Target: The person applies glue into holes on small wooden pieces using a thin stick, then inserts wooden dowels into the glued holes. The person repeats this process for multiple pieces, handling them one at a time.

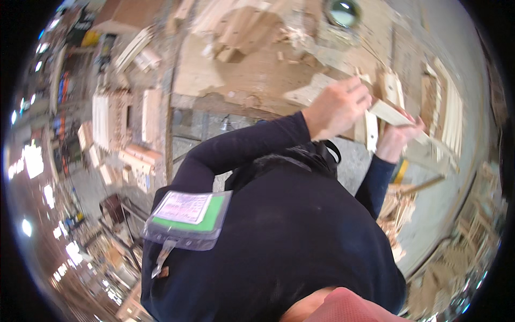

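My right hand (398,138) grips a pale wooden strip (391,113) at the right side of the workbench, its fingers wrapped around the lower edge. Close to the strip's left end, my left hand (339,107) is closed, fingers curled and pressed together. Whatever it holds, if anything, is hidden by the fingers. Beneath and behind my hands, more wooden pieces (393,88) lie on the bench, and one with a dark hole (371,130) sticks out past the near edge between my hands.
The plywood workbench (214,80) carries a pile of wooden slats (247,24) at the back and a round glassy object (343,13). Long strips (450,107) lie at the right. Stacked wooden blocks (110,121) stand on the left. A badge holder (188,217) hangs on my left sleeve.
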A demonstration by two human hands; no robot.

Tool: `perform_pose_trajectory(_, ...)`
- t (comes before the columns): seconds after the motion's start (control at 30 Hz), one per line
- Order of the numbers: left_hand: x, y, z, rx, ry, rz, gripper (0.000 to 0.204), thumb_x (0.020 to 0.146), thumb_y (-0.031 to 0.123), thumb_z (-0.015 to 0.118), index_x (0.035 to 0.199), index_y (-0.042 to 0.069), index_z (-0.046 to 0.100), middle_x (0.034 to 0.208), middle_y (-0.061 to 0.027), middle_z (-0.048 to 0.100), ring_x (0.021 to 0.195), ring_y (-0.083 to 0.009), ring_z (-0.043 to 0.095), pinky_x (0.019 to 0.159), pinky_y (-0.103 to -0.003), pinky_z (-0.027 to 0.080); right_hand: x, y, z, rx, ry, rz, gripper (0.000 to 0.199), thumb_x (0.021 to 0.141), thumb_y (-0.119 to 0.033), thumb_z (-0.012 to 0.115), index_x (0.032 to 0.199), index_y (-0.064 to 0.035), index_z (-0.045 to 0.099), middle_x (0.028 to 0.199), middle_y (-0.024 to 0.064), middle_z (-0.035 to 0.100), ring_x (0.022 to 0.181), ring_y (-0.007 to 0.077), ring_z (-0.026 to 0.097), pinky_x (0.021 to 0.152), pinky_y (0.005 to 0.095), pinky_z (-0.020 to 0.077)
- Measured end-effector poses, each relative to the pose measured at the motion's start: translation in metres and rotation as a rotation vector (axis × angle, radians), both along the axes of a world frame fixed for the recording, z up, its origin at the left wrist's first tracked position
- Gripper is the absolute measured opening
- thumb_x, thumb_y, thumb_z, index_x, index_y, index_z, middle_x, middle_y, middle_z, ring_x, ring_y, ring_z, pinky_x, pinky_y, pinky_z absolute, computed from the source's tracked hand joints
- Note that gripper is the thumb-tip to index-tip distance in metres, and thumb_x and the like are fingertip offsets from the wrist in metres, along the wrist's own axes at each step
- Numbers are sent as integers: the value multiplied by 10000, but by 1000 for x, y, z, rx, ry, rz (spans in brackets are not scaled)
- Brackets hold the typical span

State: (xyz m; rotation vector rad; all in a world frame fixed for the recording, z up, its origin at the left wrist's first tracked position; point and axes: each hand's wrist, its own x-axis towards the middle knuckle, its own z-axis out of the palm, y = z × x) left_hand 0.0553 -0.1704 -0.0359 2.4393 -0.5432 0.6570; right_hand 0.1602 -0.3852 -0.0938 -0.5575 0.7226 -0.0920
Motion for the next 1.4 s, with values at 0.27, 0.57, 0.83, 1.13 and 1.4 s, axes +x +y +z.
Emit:
perform_pose_trajectory(0.27, -46, 41, 6, -197, 345, 319, 723, 780, 217, 780, 1421, 65, 481, 1298, -158, 537, 1195, -319, 527, 1030, -444, 414, -28, 103, 69, -634, -583, 226, 262, 981, -337, 589, 909, -101, 503, 853, 64, 595, 796, 166, 582, 805, 350, 512)
perform_pose_trajectory(0.57, -74, 160, -18, -999, 125, 358, 390, 806, 71, 732, 1175, 33, 612, 1032, -101, 676, 943, -189, 647, 829, -341, 526, -74, 291, 73, -918, -1445, 1317, 624, 836, -254, 798, 1302, 10, 480, 1353, 200, 481, 1271, 332, 468, 1046, 427, 405)
perform_pose_trajectory(0.83, -156, 308, -19, -1410, 53, 667, 152, 899, 6, 688, 1040, 33, 636, 948, -20, 647, 881, -107, 618, 780, -247, 519, 3, 540, 59, -1402, -1644, 1546, 442, 902, -189, 682, 1304, -38, 575, 1255, 190, 629, 1218, 358, 559, 1047, 417, 434)
perform_pose_trajectory(1.13, -175, 368, -58, -1526, -6, 571, 185, 907, 63, 687, 1085, 35, 642, 1009, -13, 678, 973, -104, 613, 861, -282, 505, 148, 810, -99, -2115, -2091, 1342, 427, 884, -48, 499, 1272, -169, 630, 1388, 119, 551, 1232, 370, 544, 996, 461, 489)
perform_pose_trajectory(1.4, -185, 387, -65, -1483, 22, 674, 183, 893, 93, 711, 1054, 44, 639, 995, -27, 680, 922, -102, 624, 823, -292, 505, 146, 850, -119, -2271, -2477, 1075, 330, 887, -114, 511, 1195, -116, 628, 1178, 115, 626, 1215, 322, 556, 1041, 460, 450)
